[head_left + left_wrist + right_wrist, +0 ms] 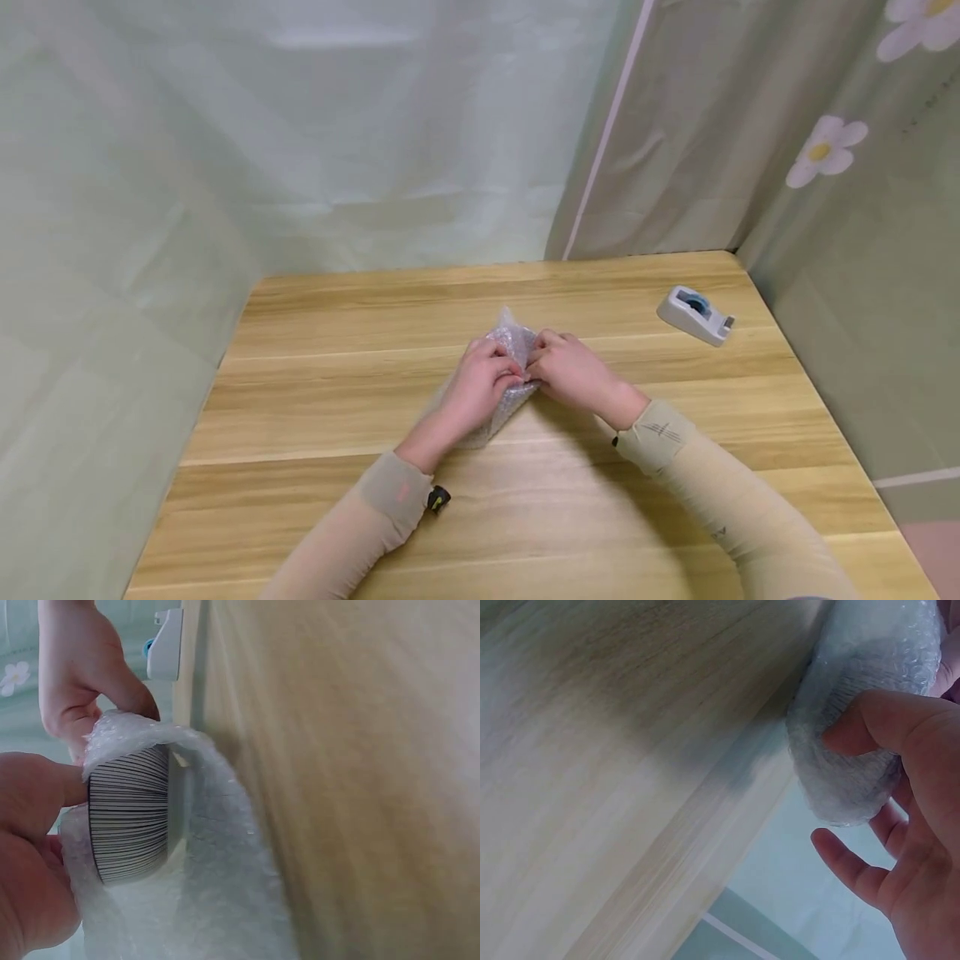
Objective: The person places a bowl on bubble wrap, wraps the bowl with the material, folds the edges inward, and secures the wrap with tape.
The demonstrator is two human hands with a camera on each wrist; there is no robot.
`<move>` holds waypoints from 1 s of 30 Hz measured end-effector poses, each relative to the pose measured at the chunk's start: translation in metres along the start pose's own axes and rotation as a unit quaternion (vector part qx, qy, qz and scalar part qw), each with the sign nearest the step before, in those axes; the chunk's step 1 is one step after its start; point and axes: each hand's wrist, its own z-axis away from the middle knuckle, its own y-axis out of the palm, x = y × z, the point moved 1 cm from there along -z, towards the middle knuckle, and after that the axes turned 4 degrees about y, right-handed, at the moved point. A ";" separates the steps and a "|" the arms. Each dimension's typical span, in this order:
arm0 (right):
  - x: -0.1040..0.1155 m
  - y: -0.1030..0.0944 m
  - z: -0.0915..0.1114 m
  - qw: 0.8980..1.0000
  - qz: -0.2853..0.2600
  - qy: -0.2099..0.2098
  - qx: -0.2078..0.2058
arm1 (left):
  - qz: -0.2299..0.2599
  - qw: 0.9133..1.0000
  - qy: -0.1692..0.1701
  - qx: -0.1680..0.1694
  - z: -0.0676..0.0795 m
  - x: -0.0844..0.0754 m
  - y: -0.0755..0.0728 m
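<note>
A bowl (131, 817) with thin black and white stripes stands partly wrapped in clear bubble wrap (512, 336) on the table. Its striped side and foot show through the wrap's open end in the left wrist view. At the bowl's rim, my left hand (480, 383) pinches the bubble wrap between thumb and fingers. My right hand (573, 373) grips the wrapped far side, its thumb pressed on the bubble layer (855, 776) over the stripes. The fingertips of both hands nearly meet on top. The bowl's inside is hidden.
A tape dispenser (693, 315) with a blue roll stands at the back right of the wooden table (322, 400). Pale green curtains (420, 133) hang behind the table and along its sides.
</note>
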 end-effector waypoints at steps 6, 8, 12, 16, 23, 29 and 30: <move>-0.001 0.002 0.000 1.000 -0.003 -0.008 0.005 | -0.025 1.000 0.016 0.007 -0.002 0.001 0.000; -0.002 0.003 0.000 1.000 -0.008 -0.008 0.009 | -0.034 0.999 0.021 0.014 -0.003 0.001 0.000; -0.003 0.004 0.000 1.000 -0.013 -0.012 0.002 | -0.066 0.997 0.042 0.018 -0.005 0.002 0.000; -0.004 0.006 0.002 1.000 -0.019 -0.019 -0.011 | -0.087 0.994 0.058 0.027 -0.007 0.003 0.000; -0.006 0.006 0.002 0.999 -0.038 -0.030 -0.021 | -0.088 0.994 0.057 0.039 -0.009 0.005 0.000; -0.006 0.006 0.001 0.997 -0.047 -0.042 -0.040 | -0.113 0.991 0.025 0.065 -0.009 0.003 0.001; -0.006 0.006 0.001 0.997 -0.052 -0.042 -0.043 | -0.120 0.990 0.019 0.074 -0.009 0.003 0.001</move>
